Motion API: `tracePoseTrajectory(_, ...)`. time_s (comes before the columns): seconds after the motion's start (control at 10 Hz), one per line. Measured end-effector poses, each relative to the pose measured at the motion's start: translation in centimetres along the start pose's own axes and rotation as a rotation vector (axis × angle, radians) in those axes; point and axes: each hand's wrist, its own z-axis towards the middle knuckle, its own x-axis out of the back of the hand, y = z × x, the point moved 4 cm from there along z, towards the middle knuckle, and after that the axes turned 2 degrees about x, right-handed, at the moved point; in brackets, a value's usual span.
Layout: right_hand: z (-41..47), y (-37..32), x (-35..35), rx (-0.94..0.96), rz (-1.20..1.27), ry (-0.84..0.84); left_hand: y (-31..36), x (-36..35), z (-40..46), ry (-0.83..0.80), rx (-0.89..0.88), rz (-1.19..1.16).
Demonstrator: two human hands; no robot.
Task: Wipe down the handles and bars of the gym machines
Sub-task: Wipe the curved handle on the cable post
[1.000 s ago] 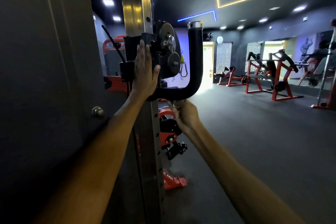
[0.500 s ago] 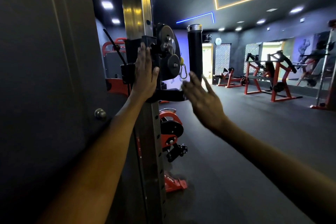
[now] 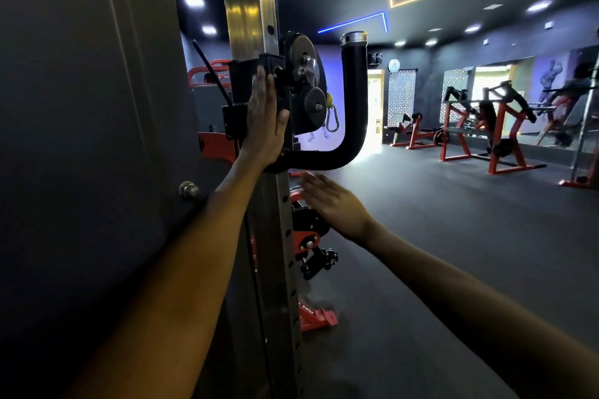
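Observation:
A black padded J-shaped handle [image 3: 351, 113] with a chrome cap sticks out from the pulley carriage [image 3: 303, 87] on a steel upright post [image 3: 256, 10]. My left hand [image 3: 264, 121] lies flat, fingers straight up, against the carriage and the inner end of the handle. Just below the handle's horizontal part hangs my right hand [image 3: 334, 202], fingers straight and together, apart from the padding and holding nothing. No cloth shows in either hand.
A dark panel with a round knob [image 3: 188, 188] fills the left. Red and black pulley parts [image 3: 308, 236] sit lower on the post. A carabiner [image 3: 332, 125] hangs behind the pulleys. Red plate-loaded machines [image 3: 486, 129] stand across the dark floor by a mirrored wall.
My right hand left the underside of the handle, swept up in front of its vertical part, then dropped below the bend again with fingers straight. My left hand stayed in place.

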Motion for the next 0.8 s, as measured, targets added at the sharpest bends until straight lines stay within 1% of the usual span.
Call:
tracePoseTrajectory(0.1,-2.6,2.1,0.1,-0.859,0.651,0.190,-0.1,-0.3,0.0,0.016,0.008,0.007)
tracePoseTrajectory(0.2,-1.7,2.2,-2.5,-1.797,1.634,0.693,-0.3,-0.4,0.0,0.038,-0.003,0.013)
tracePoseTrajectory(0.3,2.3,0.5,-3.7,-1.695,1.996,0.652,-0.2,-0.2,0.1,0.040,-0.013,0.016)
tracePoseTrajectory(0.4,5.9,-2.4,-3.8,-1.621,2.124,0.598,-0.2,-0.3,0.2,0.041,-0.004,0.024)
tracePoseTrajectory(0.5,5.7,-2.3,-2.9,-1.648,2.242,0.738,-0.1,-0.3,0.0,0.048,-0.006,0.028)
tracePoseTrajectory(0.6,4.4,-0.6,-0.5,-1.659,2.339,0.864,0.0,-0.3,-0.1,0.046,-0.018,0.023)
tracePoseTrajectory(0.7,3.3,0.9,1.7,-1.685,2.239,0.851,0.2,-0.1,-0.1,0.044,-0.014,0.021)
tracePoseTrajectory(0.8,2.6,4.3,5.9,-1.665,1.958,0.809,0.4,-0.2,-0.2,0.040,0.001,0.016)
